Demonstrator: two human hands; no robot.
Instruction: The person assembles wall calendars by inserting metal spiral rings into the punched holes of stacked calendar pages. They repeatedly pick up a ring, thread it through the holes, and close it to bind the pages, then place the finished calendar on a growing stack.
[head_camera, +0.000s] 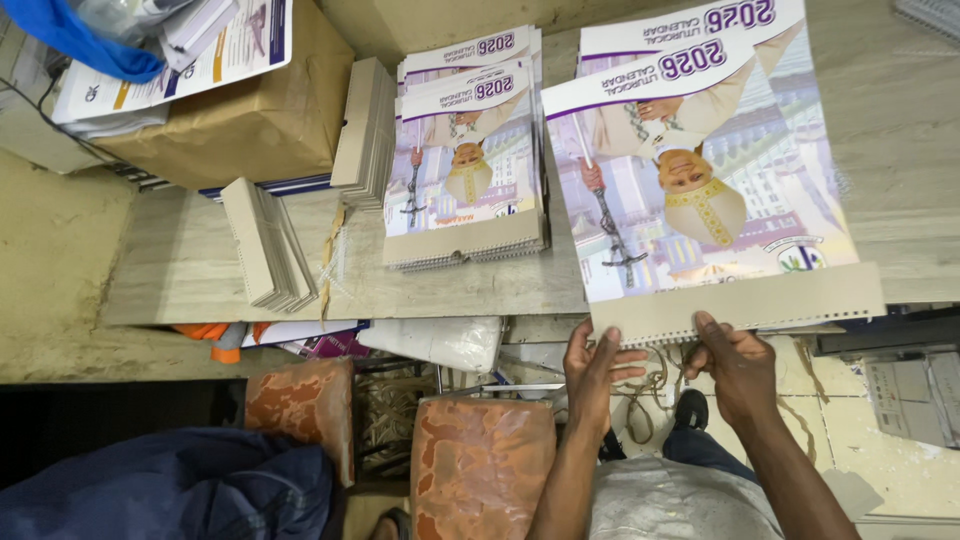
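Note:
A printed wall calendar (700, 190) with a purple-and-white picture page and a punched grey card strip lies at the near edge of the wooden table (180, 270). My left hand (595, 370) pinches the strip's near left edge, and my right hand (735, 365) grips its near middle. Under it lies another calendar of the same kind. A stack of bound calendars (465, 150) sits to the left on the table.
Two piles of grey card strips (268, 240) (365, 130) lie on the left of the table, near a brown paper parcel (240, 110). Below the table are orange-patterned cushions (480, 470), a white bundle (435, 340), and blue cloth (170, 485).

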